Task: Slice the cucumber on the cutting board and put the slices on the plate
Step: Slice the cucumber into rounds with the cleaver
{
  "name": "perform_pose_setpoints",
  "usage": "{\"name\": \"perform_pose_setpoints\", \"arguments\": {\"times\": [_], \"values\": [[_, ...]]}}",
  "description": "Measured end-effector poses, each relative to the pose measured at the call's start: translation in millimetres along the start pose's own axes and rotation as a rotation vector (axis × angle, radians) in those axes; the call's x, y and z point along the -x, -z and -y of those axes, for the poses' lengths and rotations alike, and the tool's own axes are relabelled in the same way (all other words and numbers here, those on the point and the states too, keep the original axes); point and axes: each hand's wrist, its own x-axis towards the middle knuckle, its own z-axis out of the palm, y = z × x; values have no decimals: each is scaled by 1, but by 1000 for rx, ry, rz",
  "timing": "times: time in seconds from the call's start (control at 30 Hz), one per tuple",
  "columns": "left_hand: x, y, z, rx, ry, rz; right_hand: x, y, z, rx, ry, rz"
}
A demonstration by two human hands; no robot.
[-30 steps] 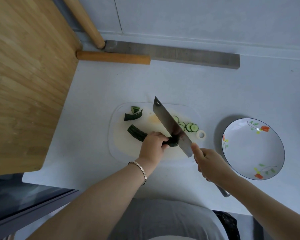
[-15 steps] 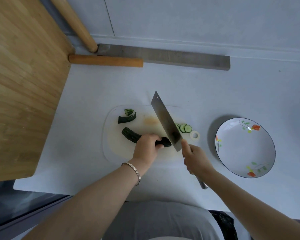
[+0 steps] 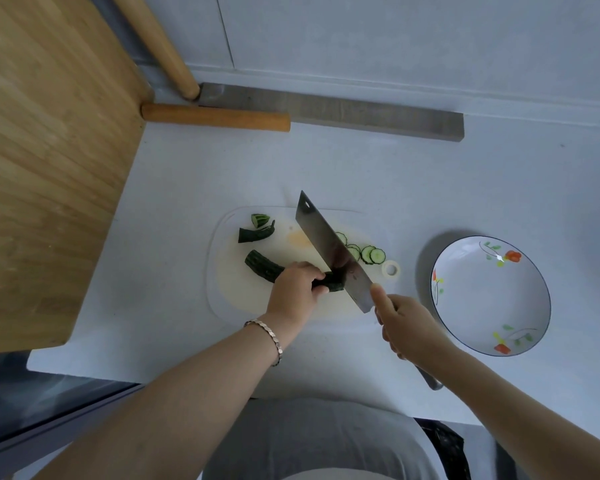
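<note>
Here our left hand point(image 3: 297, 289) clamps its fingers point(image 3: 320, 289) round the cucumber point(image 3: 262, 270), steadying it on the cutting board point(image 3: 229, 299); our right hand point(image 3: 406, 327) grips the cleaver point(image 3: 329, 247) at the cut end. Slices point(image 3: 373, 254) lie beyond the cleaver, none yet on the plate point(image 3: 465, 306).

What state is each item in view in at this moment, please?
Whitish plastic cutting board: flat on the pale counter.
Dark green cucumber: partly sliced, lying on the board.
Round cucumber slices: on the board beyond the blade.
Steel cleaver: tilted, edge at the cucumber's cut end.
White floral plate: no slices yet.
Left hand: grips the cucumber.
Right hand: grips the cleaver handle.
</note>
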Motion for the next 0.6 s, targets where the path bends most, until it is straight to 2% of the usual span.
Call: {"name": "perform_pose_setpoints", "arguments": {"times": [0.33, 0.6], "values": [[3, -1, 1, -24, -37, -12, -7, -28, -10, 77, 2, -76], [6, 4, 4, -39, -82, -6, -9, -15, -1, -268, -89, -14]]}}
